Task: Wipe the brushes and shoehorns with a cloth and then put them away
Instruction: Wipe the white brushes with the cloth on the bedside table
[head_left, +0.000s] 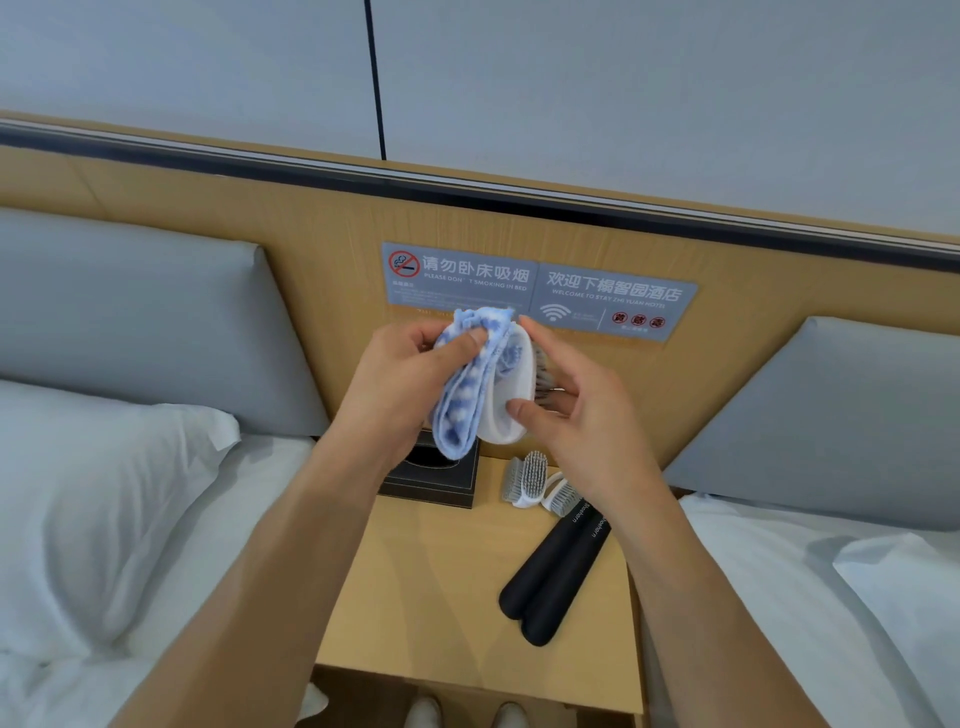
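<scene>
My left hand (400, 384) grips a folded blue-and-white cloth (467, 389) and presses it against the white back of a brush (511, 400). My right hand (576, 415) holds that brush upright by its edges, thumb near the bottom and forefinger at the top; its dark bristles face away from me. Both hands are raised above the wooden nightstand (441, 582). On the nightstand lie two white brushes (527, 478) with grey bristles and two black shoehorns (550, 582) side by side, partly covered by my right wrist.
A black tissue box (431, 483) sits at the back left of the nightstand, under the cloth. Beds with white linen flank the nightstand, with a pillow (93, 499) at left. A wooden headboard panel with grey signs (540, 291) stands behind.
</scene>
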